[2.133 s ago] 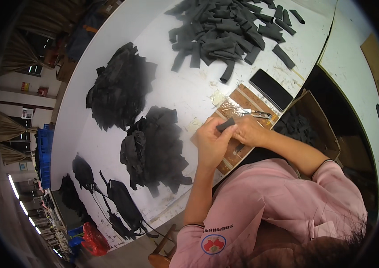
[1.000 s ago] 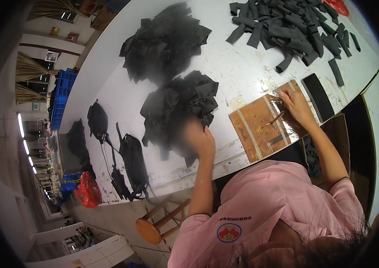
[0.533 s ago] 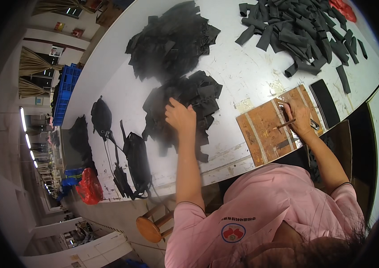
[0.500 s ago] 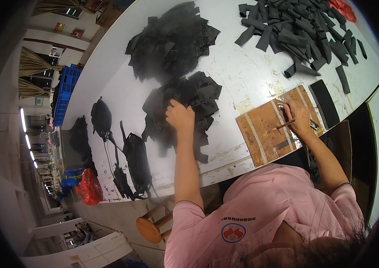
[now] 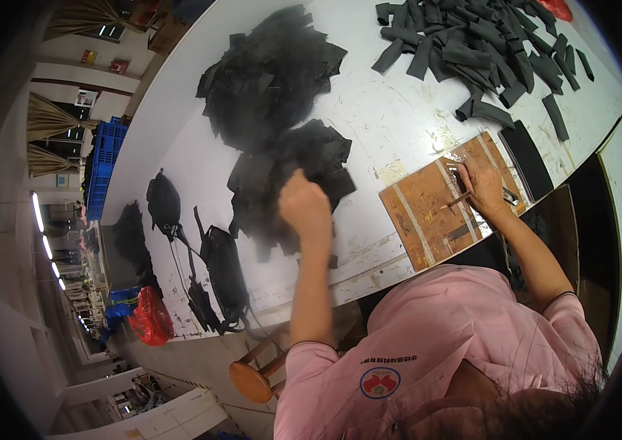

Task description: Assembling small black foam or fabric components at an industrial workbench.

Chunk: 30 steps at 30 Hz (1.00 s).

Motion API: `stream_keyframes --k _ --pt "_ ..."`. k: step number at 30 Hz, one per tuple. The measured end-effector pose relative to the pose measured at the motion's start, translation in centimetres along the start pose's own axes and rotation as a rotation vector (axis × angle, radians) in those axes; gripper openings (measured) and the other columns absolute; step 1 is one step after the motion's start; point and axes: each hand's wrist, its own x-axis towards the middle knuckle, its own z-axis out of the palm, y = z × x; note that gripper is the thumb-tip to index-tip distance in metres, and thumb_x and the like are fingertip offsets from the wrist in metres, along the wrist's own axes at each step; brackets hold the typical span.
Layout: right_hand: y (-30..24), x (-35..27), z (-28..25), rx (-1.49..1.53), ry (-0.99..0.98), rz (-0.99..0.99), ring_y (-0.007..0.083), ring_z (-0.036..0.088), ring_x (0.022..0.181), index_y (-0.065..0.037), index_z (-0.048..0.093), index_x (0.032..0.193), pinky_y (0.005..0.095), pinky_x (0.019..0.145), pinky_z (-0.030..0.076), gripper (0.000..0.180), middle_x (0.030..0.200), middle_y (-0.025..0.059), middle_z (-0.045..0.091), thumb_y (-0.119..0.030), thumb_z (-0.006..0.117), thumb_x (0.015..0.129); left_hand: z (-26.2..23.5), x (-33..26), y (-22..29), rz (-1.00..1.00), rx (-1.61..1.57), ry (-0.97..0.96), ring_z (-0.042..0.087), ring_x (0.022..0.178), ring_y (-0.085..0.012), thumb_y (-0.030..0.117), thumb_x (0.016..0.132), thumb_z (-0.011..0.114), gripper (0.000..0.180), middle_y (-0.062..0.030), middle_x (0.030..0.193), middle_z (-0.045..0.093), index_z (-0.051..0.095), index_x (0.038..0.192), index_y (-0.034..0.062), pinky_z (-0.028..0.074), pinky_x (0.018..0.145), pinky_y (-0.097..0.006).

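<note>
My left hand (image 5: 303,207) is over the right side of the nearer pile of black fabric pieces (image 5: 256,187). Motion blurs it, but its fingers look curled; anything they hold is hidden beneath. A brown pencil (image 5: 456,201) sticks out from my right hand (image 5: 484,188), which is closed around it and rests on a worn wooden board (image 5: 417,213). Pale tape strips cross that board, and a small dark strip (image 5: 463,232) lies near its front edge. Beside my right hand is a metal tool (image 5: 510,196), partly hidden.
A larger black pile (image 5: 263,81) lies farther back, and many dark folded strips (image 5: 465,51) are heaped at far right. A flat black stack (image 5: 526,160) sits right of the board. Black bags (image 5: 223,268) lie left; a wooden stool (image 5: 251,381) stands below the table's edge.
My left hand has shifted right and a little nearer across the black pile. My right hand stays on the board with the pencil. The whole view has shifted slightly.
</note>
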Motion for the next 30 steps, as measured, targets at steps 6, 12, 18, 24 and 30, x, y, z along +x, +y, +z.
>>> stream_keyframes --k 6,12,18,24,30 --pt "-0.2 0.2 0.0 0.014 0.023 -0.023 0.0327 0.052 0.061 -0.001 0.050 0.072 0.0400 0.054 0.041 0.022 0.068 0.0160 0.053 -0.020 0.050 0.082 1.7 -6.4 7.2 0.207 -0.220 -0.121 0.051 0.072 -0.0215 0.005 0.071 0.051 0.020 -0.0075 0.083 0.056 0.055 0.091 0.0029 0.040 0.062 -0.033" --pt "-0.1 0.1 0.3 -0.013 0.011 -0.026 0.0316 0.052 0.062 -0.001 0.050 0.072 0.0394 0.054 0.041 0.021 0.067 0.0149 0.053 -0.020 0.051 0.082 2.4 -10.3 11.1 0.275 -0.339 -0.227 0.051 0.084 -0.0270 0.007 0.068 0.055 0.030 -0.0146 0.095 0.055 0.053 0.097 -0.0014 0.040 0.071 -0.035" --pt "0.4 -0.1 0.4 -0.005 0.022 -0.038 0.0316 0.052 0.061 -0.001 0.050 0.071 0.0394 0.054 0.041 0.021 0.066 0.0147 0.052 -0.020 0.051 0.082 0.1 -9.4 10.0 0.091 -0.659 -0.206 0.049 0.092 -0.0314 0.014 0.071 0.059 0.031 -0.0170 0.100 0.052 0.053 0.097 -0.0017 0.039 0.078 -0.039" --pt "0.4 -0.2 0.3 0.042 0.057 -0.046 0.0316 0.052 0.061 -0.001 0.048 0.070 0.0393 0.053 0.041 0.022 0.065 0.0148 0.052 -0.019 0.051 0.082 3.1 -4.0 6.3 -0.103 -0.633 -0.264 0.047 0.090 -0.0342 0.015 0.077 0.054 0.026 -0.0185 0.094 0.052 0.054 0.097 -0.0017 0.038 0.078 -0.040" --pt "0.2 0.0 0.1 0.060 0.090 -0.071 0.0319 0.053 0.061 -0.001 0.048 0.069 0.0394 0.054 0.041 0.023 0.065 0.0150 0.052 -0.020 0.052 0.081 2.7 -0.6 9.9 0.018 -0.406 -0.448 0.048 0.089 -0.0349 0.026 0.073 0.061 0.035 -0.0196 0.090 0.053 0.057 0.091 -0.0031 0.041 0.076 -0.041"
